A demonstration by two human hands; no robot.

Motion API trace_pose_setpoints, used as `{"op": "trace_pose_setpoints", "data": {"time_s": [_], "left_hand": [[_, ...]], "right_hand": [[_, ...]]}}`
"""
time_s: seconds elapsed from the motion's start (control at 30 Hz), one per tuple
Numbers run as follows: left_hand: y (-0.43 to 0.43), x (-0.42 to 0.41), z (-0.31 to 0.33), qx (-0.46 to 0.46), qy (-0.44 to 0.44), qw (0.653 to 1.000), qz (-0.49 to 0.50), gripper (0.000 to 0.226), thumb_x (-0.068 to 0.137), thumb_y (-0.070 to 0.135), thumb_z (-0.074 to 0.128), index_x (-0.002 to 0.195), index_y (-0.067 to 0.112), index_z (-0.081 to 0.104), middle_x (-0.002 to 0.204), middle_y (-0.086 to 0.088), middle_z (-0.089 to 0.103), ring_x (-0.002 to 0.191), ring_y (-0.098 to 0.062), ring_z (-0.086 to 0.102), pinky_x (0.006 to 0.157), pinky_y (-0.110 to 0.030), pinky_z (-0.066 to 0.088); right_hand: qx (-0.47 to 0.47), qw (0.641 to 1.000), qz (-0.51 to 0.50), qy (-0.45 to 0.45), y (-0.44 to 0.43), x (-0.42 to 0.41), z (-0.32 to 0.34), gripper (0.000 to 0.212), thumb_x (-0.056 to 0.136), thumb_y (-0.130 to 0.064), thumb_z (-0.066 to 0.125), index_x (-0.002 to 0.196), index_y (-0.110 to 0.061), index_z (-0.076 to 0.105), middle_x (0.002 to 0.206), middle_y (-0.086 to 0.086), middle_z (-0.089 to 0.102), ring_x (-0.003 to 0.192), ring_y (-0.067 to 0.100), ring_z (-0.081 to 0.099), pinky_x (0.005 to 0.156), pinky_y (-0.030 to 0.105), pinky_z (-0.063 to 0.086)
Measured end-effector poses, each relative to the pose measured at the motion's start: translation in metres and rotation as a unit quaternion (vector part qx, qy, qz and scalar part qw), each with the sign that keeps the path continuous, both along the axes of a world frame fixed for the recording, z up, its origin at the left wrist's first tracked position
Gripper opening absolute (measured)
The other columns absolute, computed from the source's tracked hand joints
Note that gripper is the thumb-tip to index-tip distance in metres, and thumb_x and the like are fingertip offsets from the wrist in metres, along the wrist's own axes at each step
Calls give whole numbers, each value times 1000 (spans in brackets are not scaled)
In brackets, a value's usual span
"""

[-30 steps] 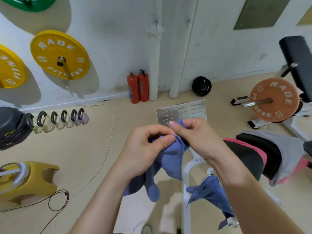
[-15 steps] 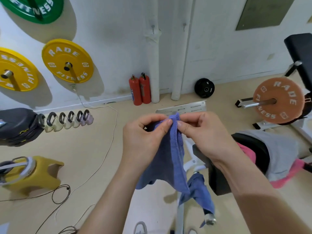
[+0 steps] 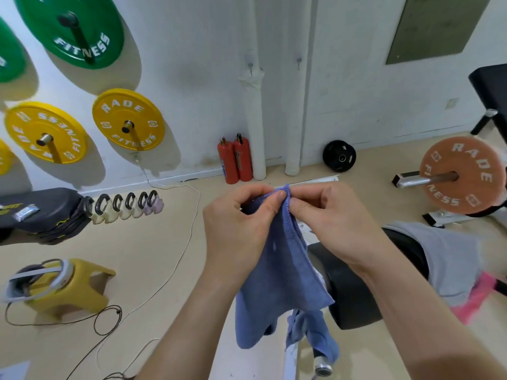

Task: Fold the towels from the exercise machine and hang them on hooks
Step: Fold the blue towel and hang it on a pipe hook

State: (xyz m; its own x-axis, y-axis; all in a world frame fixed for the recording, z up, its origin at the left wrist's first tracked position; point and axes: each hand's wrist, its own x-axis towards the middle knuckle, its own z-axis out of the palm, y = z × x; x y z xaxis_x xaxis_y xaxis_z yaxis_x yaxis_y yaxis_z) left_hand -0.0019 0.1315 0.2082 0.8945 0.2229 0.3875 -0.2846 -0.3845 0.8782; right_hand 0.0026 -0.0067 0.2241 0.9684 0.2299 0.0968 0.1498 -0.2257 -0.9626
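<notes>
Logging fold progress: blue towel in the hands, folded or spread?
Folded over once: blue towel hangs doubled, hemmed edges pinched together on top by left hand and right hand.

We note two yellow weight plates (image 3: 128, 119) and a green plate (image 3: 72, 28) mounted on wall pegs. Two red fire extinguishers (image 3: 235, 160) stand on the floor beside the white pipes (image 3: 256, 127). A black plate (image 3: 339, 156) leans against the wall; an orange plate (image 3: 461, 175) sits on a bar; a yellow stool (image 3: 74, 283) stands left
</notes>
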Motion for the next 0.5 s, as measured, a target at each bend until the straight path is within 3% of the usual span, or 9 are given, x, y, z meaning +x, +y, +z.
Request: {"op": "trace_pose_setpoints", "data": {"time_s": [0.1,0.23,0.37,0.5], "left_hand": [[5,0,-2,-10,-14,1000,-2,11,77,16,77,76,26,72,74,13,71,70,-2,65,66,-14,49],[22,1,-4,-90,44,994,-42,11,76,16,78,72,20,69,71,0,71,68,-17,66,66,-27,54],[53,6,-3,-166,104,972,-133,19,69,28,79,71,14,66,68,-9,65,66,-15,59,62,-21,50],[75,19,-8,-174,130,955,-202,29,69,27,82,74,7,61,65,-10,48,63,-18,45,57,-17,42]], "right_hand": [[45,999,0,21,3,0,3,29,92,-6,54,88,-22,78,78,-13,75,72,-8,65,63,4,45],[45,999,27,10,17,1,2,20,93,-14,58,94,-15,78,90,-3,77,90,5,70,79,14,51],[38,999,24,20,34,7,0,20,95,-11,56,94,-11,76,77,-11,74,66,-7,61,59,3,41],[10,1000,-11,-15,60,12,-10,23,96,-6,53,86,-11,73,62,-15,65,59,-5,56,59,9,40]]}}
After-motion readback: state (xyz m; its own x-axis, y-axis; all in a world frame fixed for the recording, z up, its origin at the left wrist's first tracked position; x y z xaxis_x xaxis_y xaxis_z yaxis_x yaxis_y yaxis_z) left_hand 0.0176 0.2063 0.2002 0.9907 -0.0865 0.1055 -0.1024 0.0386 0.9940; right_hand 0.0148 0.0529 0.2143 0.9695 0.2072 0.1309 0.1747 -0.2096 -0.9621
